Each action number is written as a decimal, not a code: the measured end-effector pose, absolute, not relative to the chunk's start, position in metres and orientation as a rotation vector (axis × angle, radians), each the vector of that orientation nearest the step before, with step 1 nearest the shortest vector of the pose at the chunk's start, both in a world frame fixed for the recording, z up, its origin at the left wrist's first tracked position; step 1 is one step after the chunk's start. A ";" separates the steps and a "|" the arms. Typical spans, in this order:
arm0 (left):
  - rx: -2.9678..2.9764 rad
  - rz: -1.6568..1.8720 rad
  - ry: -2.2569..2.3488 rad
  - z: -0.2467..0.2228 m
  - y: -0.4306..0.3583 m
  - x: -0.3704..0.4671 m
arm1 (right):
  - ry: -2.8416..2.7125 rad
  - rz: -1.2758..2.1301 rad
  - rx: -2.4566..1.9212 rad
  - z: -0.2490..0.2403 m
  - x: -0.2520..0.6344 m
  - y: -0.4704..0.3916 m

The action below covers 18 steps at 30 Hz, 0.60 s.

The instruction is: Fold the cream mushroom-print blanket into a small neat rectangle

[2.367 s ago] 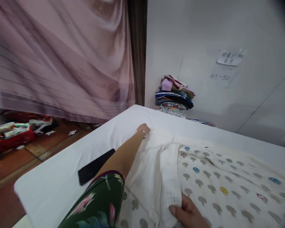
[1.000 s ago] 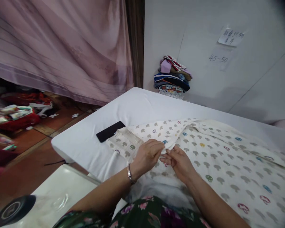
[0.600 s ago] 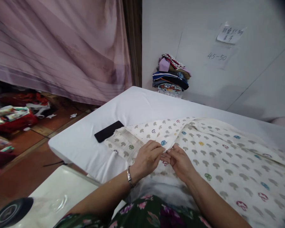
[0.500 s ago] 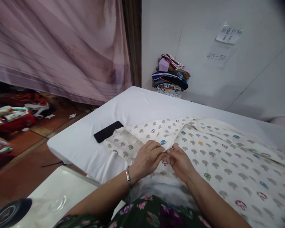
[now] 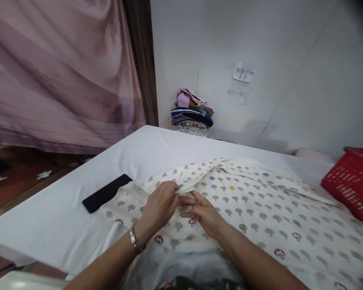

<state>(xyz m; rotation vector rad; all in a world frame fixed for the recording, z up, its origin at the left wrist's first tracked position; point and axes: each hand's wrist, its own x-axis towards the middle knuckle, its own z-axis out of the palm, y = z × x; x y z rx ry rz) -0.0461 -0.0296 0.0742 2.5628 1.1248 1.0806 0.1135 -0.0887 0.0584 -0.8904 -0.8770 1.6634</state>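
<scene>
A white cloth (image 5: pixel 236 203) printed with grey and coloured mushrooms lies spread over the white table, with one flap folded over at its upper left. My left hand (image 5: pixel 161 201), a silver bracelet at its wrist, pinches the edge of that flap. Just right of it, my right hand (image 5: pixel 204 213) has its thumb near the same edge and its fingers stretched out and apart, above the cloth. Whether the right thumb bears on the fabric is hard to see. A black phone-like slab (image 5: pixel 105 193) lies beside the cloth's left end, partly overlapped by it.
The white-covered table (image 5: pixel 157 147) reaches to the wall. A stack of folded clothes (image 5: pixel 192 114) stands at its far edge. On the right sits a red plastic basket (image 5: pixel 353 181). A pink curtain (image 5: pixel 63 76) hangs on the left, and paper signs (image 5: pixel 242 74) are on the wall.
The view has swung right, bringing the red basket into sight. My right hand's fingers have loosened and spread away from the edge, while my left hand keeps its pinch.
</scene>
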 end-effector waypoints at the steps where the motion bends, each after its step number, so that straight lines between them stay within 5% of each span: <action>1: 2.519 1.082 1.170 0.083 -0.023 -0.048 | -0.901 1.660 -0.937 0.055 0.115 -0.087; 6: 2.248 1.164 1.304 0.127 0.018 -0.057 | -1.118 1.461 -1.164 0.035 0.139 -0.079; 18: 1.825 1.408 1.060 0.160 0.066 -0.066 | -1.564 0.330 -1.620 0.024 0.260 -0.020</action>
